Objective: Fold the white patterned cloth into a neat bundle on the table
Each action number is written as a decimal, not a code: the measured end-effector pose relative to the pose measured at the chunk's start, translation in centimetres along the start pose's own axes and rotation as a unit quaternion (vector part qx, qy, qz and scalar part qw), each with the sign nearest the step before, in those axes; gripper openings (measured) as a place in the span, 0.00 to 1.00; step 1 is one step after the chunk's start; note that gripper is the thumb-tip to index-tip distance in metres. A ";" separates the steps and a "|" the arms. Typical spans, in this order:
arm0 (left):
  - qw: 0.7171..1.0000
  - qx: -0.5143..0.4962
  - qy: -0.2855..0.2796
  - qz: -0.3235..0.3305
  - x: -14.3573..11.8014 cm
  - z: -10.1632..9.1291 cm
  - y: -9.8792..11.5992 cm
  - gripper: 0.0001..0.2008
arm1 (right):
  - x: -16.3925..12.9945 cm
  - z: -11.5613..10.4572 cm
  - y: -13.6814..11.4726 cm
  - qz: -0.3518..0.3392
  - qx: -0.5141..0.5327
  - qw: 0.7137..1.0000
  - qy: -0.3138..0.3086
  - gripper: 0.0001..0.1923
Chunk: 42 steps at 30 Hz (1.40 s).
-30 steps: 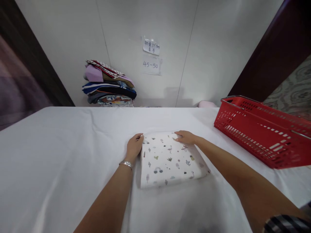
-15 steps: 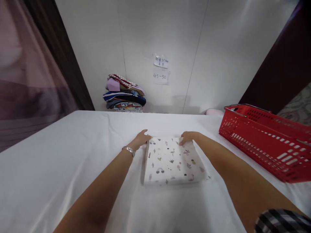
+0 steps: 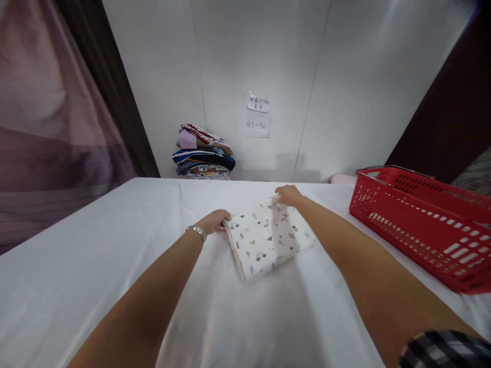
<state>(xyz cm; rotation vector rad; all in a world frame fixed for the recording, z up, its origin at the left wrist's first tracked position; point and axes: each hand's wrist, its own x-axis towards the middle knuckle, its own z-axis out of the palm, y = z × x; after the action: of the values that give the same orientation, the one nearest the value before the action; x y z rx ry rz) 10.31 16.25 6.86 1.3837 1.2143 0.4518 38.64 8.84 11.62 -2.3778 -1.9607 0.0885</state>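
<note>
A folded white cloth point(image 3: 264, 239) printed with small plants and animals lies on the white-covered table point(image 3: 95, 255), turned at an angle. My left hand point(image 3: 215, 221), with a silver bracelet at the wrist, grips the cloth's near-left corner. My right hand point(image 3: 288, 194) holds its far corner, a little further from me. Both arms reach forward over the table.
A red plastic basket point(image 3: 422, 220) stands at the right side of the table. A stack of folded clothes point(image 3: 203, 152) sits at the far edge against the white wall, below two paper notes point(image 3: 258, 113). A pink object point(image 3: 343, 178) peeks out behind the basket. A curtain hangs at the left.
The folded cloth has been slid away from me and rotated, its right corner now further back. Both hands moved forward with it. The view shifted slightly.
</note>
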 end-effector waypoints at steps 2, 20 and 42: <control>0.999 -0.016 -0.008 -0.044 -0.1 -0.7 -1.4 0.07 | 0.3 0.7 -2.1 -0.020 0.011 0.999 0.040 0.26; 0.997 -0.030 0.003 -0.074 -3.9 -0.9 -4.3 0.07 | -19.8 11.7 -9.8 -0.195 0.030 0.978 0.071 0.31; 0.997 0.060 0.013 0.038 -12.6 5.0 -8.9 0.38 | -22.9 12.6 -3.1 0.023 0.114 0.982 0.148 0.19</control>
<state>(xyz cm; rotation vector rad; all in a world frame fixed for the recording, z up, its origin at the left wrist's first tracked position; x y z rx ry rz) 6.19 1.20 2.47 1.5359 1.2286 0.4567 30.27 -12.93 -0.56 -2.1492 -1.6648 -0.0351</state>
